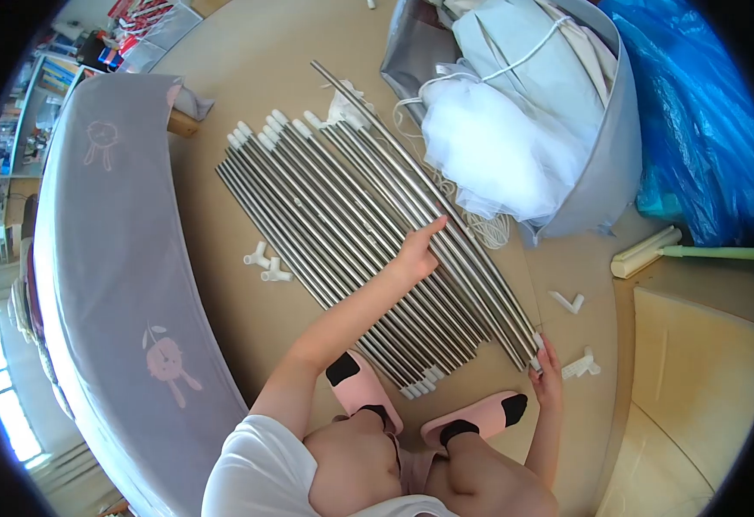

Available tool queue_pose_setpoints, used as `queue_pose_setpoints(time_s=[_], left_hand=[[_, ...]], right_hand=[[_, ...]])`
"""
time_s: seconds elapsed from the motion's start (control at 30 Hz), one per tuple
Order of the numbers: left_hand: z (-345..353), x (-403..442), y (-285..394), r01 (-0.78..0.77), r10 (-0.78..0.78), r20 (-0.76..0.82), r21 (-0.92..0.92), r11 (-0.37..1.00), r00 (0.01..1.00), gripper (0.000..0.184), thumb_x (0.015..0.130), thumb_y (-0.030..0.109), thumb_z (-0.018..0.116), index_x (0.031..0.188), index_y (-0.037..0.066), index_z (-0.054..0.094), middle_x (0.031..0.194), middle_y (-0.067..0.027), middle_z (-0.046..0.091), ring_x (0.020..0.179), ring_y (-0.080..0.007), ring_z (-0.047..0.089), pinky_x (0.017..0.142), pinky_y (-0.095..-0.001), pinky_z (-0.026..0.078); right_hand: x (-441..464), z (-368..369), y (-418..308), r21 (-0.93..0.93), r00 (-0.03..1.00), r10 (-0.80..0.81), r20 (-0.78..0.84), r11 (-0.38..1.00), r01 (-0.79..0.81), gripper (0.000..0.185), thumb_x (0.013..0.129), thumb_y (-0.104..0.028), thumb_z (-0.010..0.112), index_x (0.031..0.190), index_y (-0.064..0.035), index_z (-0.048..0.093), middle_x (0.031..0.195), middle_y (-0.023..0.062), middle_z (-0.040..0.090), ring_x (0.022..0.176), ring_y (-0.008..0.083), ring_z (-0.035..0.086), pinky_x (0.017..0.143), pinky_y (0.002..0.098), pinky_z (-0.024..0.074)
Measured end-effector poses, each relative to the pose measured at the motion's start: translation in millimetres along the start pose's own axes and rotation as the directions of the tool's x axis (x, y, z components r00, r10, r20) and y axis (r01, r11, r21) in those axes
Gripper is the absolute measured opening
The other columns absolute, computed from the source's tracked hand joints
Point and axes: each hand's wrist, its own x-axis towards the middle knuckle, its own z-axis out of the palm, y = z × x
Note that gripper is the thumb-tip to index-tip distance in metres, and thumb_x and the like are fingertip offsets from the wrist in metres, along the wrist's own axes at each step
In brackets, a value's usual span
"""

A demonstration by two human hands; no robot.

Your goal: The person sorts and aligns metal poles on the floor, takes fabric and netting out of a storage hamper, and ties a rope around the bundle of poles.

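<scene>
Rows of thin metal tubes [334, 233] lie side by side on the floor, many with white plastic end caps [274, 121]. My left hand [415, 257] rests across the tubes right of the middle, its index finger stretched out and thumb apart; the other fingers are partly hidden. At the near right end, my right hand [549, 377] has its fingers around the white-capped end of a metal tube [515, 314]. That tube runs along the right side of the row. Its far end sticks out past the others.
White plastic connectors [267, 261] lie left of the tubes, and more connectors [582, 364] lie at right. A grey fabric bin [597, 164] holds white netting and cloth. Blue plastic [696, 112] is beside it. A grey rabbit-print cover [127, 258] stands at left; pink slippers [364, 388] are in front.
</scene>
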Motion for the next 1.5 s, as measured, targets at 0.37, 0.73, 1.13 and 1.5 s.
queue_pose_setpoints(time_s=[0.37,0.73,1.13,1.5], left_hand=[[-18.3,18.7,3.2,0.104,-0.084,0.246,-0.072,0.992,0.966,0.025,0.085,0.013,0.04,0.105,0.001,0.049,0.106,-0.0118,0.053,0.103,-0.0246,0.049,0.095,-0.0401,0.036],[-20.2,8.6,9.0,0.092,-0.017,0.332,-0.211,0.973,0.943,0.028,0.083,0.018,0.045,0.11,0.011,0.049,0.113,-0.008,0.052,0.115,-0.0272,0.042,0.096,-0.0462,0.033],[-26.5,3.7,21.4,0.024,0.056,0.375,-0.205,0.979,0.925,0.04,0.082,0.018,0.039,0.121,0.011,0.041,0.128,-0.0103,0.04,0.122,-0.0327,0.031,0.1,-0.0482,0.026],[-24.8,0.0,28.6,-0.018,0.074,0.351,-0.16,0.987,0.933,0.043,0.085,0.018,0.038,0.128,0.014,0.035,0.134,-0.0113,0.033,0.124,-0.0324,0.03,0.099,-0.0514,0.028]], right_hand=[[9.4,5.2,-7.9,-0.116,0.996,-0.059,-0.067,0.992,0.051,0.044,0.086,-0.021,0.054,0.126,-0.0117,0.037,0.071,-0.0045,0.044,0.051,0.0023,0.036,0.04,0.0167,0.0277],[22.8,-20.8,11.0,0.08,0.992,-0.053,-0.118,0.995,0.063,0.026,0.087,-0.025,0.052,0.11,-0.0121,0.049,0.094,-0.0045,0.051,0.068,0.0022,0.043,0.051,0.0173,0.0345],[11.1,-3.2,-16.2,0.348,0.982,-0.12,0.149,0.936,0.061,0.041,0.091,-0.032,0.04,0.123,-0.0049,0.042,0.095,0.0034,0.055,0.071,0.0112,0.051,0.061,0.0219,0.0433],[10.0,2.9,-19.4,0.217,0.99,-0.109,0.093,0.972,0.087,0.038,0.091,-0.031,0.043,0.112,-0.0005,0.049,0.09,0.007,0.057,0.07,0.0117,0.053,0.06,0.0223,0.0457]])
